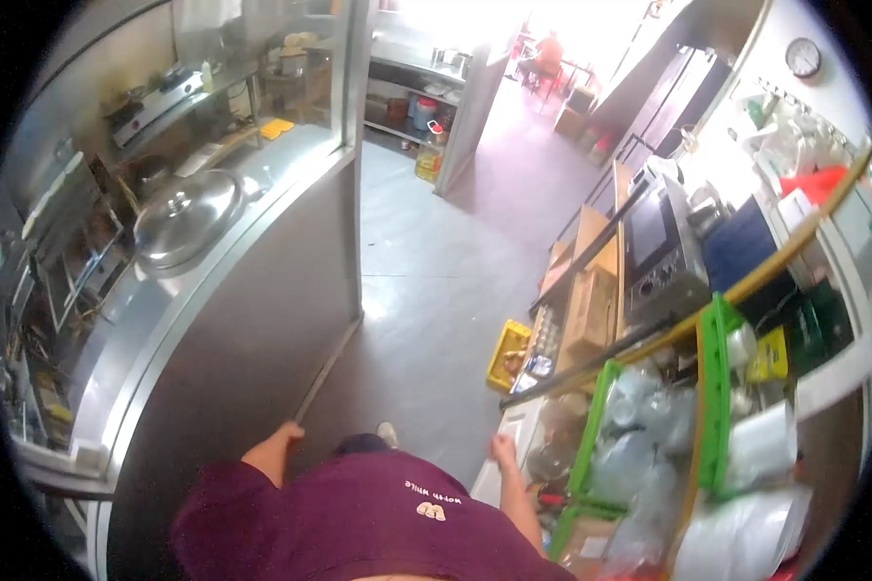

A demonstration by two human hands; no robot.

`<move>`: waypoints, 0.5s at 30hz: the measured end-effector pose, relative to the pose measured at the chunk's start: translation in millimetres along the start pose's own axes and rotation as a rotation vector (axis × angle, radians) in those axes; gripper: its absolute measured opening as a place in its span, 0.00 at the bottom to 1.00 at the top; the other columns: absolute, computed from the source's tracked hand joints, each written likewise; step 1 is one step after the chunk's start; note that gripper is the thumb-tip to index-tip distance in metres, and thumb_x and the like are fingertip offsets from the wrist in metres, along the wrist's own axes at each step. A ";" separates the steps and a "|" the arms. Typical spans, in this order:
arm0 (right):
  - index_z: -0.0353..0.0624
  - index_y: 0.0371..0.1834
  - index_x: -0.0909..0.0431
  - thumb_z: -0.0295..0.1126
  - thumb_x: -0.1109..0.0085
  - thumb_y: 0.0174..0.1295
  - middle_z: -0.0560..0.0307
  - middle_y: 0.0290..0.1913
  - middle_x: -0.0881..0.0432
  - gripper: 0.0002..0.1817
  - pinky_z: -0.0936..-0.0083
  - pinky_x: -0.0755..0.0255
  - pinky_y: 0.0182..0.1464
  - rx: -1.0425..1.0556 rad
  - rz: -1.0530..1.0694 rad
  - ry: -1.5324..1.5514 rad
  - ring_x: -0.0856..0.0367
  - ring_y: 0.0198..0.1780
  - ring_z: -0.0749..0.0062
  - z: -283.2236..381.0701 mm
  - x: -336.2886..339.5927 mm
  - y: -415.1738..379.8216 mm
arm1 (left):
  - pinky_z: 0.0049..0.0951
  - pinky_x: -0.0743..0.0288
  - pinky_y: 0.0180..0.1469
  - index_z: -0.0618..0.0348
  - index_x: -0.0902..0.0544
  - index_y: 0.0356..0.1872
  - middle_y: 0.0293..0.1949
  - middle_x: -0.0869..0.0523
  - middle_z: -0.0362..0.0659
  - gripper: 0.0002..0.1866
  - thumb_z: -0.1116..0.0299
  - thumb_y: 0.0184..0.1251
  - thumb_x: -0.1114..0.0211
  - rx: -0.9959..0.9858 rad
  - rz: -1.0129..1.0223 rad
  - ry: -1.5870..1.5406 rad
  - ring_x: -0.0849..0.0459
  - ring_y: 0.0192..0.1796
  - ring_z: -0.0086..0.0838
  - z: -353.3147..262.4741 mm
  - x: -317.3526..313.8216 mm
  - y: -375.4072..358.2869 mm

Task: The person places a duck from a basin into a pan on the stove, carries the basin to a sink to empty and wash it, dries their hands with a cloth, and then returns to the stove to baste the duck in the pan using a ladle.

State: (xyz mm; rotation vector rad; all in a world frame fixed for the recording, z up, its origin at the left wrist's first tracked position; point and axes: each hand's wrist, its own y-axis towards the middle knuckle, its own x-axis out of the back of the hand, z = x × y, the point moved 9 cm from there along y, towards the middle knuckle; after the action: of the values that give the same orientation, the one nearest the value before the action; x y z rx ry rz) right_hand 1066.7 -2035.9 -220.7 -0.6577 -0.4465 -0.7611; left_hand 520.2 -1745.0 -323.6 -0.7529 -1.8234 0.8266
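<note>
My left hand [287, 435] hangs low at my left side, close to the grey partition panel [252, 320]. Its fingers look loosely curled, and nothing shows in them. On the other side, my right hand [503, 451] is closed with no object visible, beside the shelf rack holding green baskets [599, 426]. These baskets hold clear plastic containers [635, 436]. A shoe [388, 435] shows on the floor in front of my shirt.
A large lidded steel pot [186, 218] stands behind the partition on the left. On the right are a microwave [657, 237], a cardboard box [591, 310] and a yellow crate [510, 356] at floor level. The grey floor [426, 252] leads toward a seated person [548, 56].
</note>
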 end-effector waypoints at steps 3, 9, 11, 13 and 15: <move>0.38 0.20 0.25 0.37 0.52 0.50 0.48 0.21 0.23 0.13 0.69 0.30 0.25 0.012 0.361 -0.551 0.23 0.22 0.62 -54.2 -12.8 -26.9 | 0.38 0.29 0.43 0.61 0.21 0.36 0.38 0.21 0.53 0.16 0.61 0.52 0.50 -0.161 -0.132 0.102 0.22 0.42 0.39 -178.4 61.0 17.8; 0.39 0.22 0.22 0.34 0.52 0.49 0.47 0.24 0.22 0.11 0.67 0.29 0.26 -0.456 0.397 -0.308 0.23 0.23 0.60 -81.9 4.9 7.0 | 0.35 0.29 0.42 0.61 0.23 0.39 0.35 0.19 0.50 0.17 0.60 0.56 0.48 -0.748 -0.155 -0.060 0.20 0.39 0.38 -485.8 134.8 10.7; 0.39 0.23 0.22 0.33 0.53 0.49 0.47 0.25 0.22 0.10 0.67 0.29 0.26 -0.619 0.321 -0.116 0.23 0.23 0.59 -73.1 8.0 46.0 | 0.34 0.29 0.41 0.61 0.22 0.39 0.33 0.19 0.49 0.16 0.60 0.57 0.48 -0.769 -0.123 -0.099 0.20 0.36 0.37 -535.4 145.2 27.1; 0.39 0.24 0.22 0.32 0.53 0.49 0.47 0.26 0.22 0.10 0.67 0.28 0.27 -0.652 0.306 -0.052 0.23 0.24 0.59 -57.6 9.2 92.9 | 0.32 0.28 0.38 0.62 0.22 0.38 0.30 0.19 0.47 0.15 0.61 0.57 0.48 -0.773 -0.071 -0.181 0.21 0.32 0.35 -560.6 147.8 51.6; 0.40 0.25 0.22 0.31 0.53 0.49 0.47 0.27 0.22 0.10 0.67 0.28 0.27 -0.658 0.285 -0.003 0.23 0.24 0.59 -38.0 15.6 149.4 | 0.31 0.28 0.37 0.63 0.23 0.37 0.28 0.20 0.48 0.17 0.59 0.57 0.49 -0.718 -0.045 0.047 0.21 0.30 0.34 -554.8 141.7 105.2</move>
State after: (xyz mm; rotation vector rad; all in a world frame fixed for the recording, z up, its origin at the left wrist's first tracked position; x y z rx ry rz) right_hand 1193.9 -1988.4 -295.4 -1.3064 -0.0866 -0.6291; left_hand 1000.0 -1455.9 -164.9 -1.1545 -2.0935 0.0943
